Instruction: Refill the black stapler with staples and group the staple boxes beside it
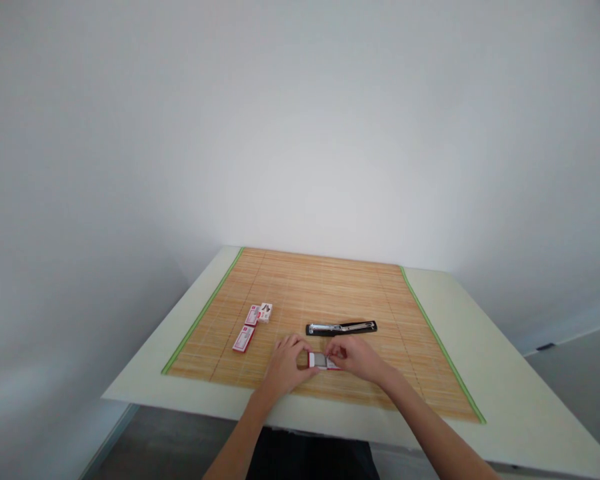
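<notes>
Pinched from the left, the small box has the left hand closing its grip on the left end, thumb and fingertips pressed against the card. From the other side the right hand does the same, with its grip nipped on the right end. The box sits between them, on or just over the near middle of the bamboo mat that covers the pale bench. It is too small to tell whether it touches. It looks light and made of thin card, so probably easy to crush. It is best taken by its short ends or long edges with fingertips only, and kept level, since the grey patch at its middle may be loose contents showing — too blurred to be sure. Its long axis runs left to right, roughly parallel to the bench's near edge, with one end pointing into each hand. Further left on the mat, well apart from the hands, lie three similar red-and-white boxes. Just behind the hands lies a black stapler, swung open flat, also lengthwise left to right.
</notes>
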Motion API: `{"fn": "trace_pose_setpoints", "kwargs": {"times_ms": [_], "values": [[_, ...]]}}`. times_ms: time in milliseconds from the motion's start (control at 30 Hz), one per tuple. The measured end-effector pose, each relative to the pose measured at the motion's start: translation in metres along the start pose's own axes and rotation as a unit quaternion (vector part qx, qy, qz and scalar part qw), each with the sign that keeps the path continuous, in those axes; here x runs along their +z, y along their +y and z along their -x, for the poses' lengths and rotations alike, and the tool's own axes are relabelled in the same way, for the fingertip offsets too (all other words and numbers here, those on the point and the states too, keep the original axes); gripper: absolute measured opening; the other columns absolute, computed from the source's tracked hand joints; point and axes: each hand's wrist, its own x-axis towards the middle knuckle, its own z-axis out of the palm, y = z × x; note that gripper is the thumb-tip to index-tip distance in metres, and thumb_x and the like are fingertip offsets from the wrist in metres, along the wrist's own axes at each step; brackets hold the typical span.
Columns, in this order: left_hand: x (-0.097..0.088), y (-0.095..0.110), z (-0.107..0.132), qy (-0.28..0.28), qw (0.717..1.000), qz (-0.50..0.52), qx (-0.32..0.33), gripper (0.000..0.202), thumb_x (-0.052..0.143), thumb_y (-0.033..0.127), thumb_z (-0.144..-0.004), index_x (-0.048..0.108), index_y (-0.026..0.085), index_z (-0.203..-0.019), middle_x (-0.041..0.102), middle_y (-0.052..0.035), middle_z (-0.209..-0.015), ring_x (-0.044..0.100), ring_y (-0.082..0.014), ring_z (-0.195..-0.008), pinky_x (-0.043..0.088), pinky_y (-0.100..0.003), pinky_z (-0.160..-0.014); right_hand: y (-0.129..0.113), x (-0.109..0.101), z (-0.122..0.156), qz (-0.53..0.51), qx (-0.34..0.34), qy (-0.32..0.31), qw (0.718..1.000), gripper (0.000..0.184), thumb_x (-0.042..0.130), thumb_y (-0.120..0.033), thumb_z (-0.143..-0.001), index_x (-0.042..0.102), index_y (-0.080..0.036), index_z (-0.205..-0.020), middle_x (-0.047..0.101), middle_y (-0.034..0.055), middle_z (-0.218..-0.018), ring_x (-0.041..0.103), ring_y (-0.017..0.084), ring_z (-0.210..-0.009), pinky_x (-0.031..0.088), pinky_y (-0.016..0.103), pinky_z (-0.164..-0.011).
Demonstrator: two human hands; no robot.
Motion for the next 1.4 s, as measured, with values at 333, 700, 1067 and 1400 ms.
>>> {"fn": "trace_pose_setpoints", "kwargs": {"times_ms": [333, 700, 1067, 1400], "values": [[0.002, -0.002, -0.001, -0.004, 1.0, 0.003, -0.005, 0.04, 0.085, 0.049, -0.075, 0.069, 0.029, -0.106, 0.064, -0.0023, -0.11, 0.056, -0.0268, -0.109, 0.039, -0.039, -0.096, 0.03, 0.007, 0.031, -0.144, -0.037, 0.075, 0.986, 0.022, 0.063, -0.018, -0.086, 0.076, -0.026, -0.102, 0.066, 0.0057, -0.113, 0.062, 0.021, -0.101, 0.05, 0.032, -0.085], [-0.004, -0.009, 0.002, -0.037, 0.999, 0.021, -0.007, 0.034, 0.082, 0.048, -0.079, 0.073, 0.033, -0.108, 0.067, -0.0017, -0.109, 0.056, -0.0271, -0.11, 0.038, -0.04, -0.096, 0.046, 0.018, 0.057, -0.112, -0.006, 0.116, 0.987, 0.032, 0.072, -0.034, -0.087, 0.071, -0.028, -0.119, 0.065, 0.0072, -0.116, 0.059, 0.026, -0.111, 0.048, 0.04, -0.099], [0.01, -0.004, -0.009, -0.002, 0.999, 0.045, -0.024, 0.034, 0.073, 0.058, -0.085, 0.074, 0.03, -0.104, 0.068, -0.0014, -0.093, 0.06, -0.023, -0.092, 0.042, -0.035, -0.085, 0.025, 0.035, 0.041, -0.088, 0.025, 0.145, 0.985, 0.045, 0.077, -0.031, -0.083, 0.068, -0.027, -0.127, 0.065, 0.0055, -0.107, 0.061, 0.024, -0.102, 0.049, 0.035, -0.092], [0.011, -0.021, -0.052, 0.031, 0.999, -0.015, -0.038, 0.038, 0.073, 0.05, -0.087, 0.068, 0.032, -0.12, 0.061, -0.0052, -0.123, 0.051, -0.0285, -0.118, 0.036, -0.042, -0.102, 0.0, 0.044, 0.023, -0.036, 0.043, 0.184, 0.981, 0.012, 0.065, -0.024, -0.091, 0.075, -0.028, -0.098, 0.063, 0.0018, -0.093, 0.062, 0.02, -0.089, 0.047, 0.029, -0.08]]}}
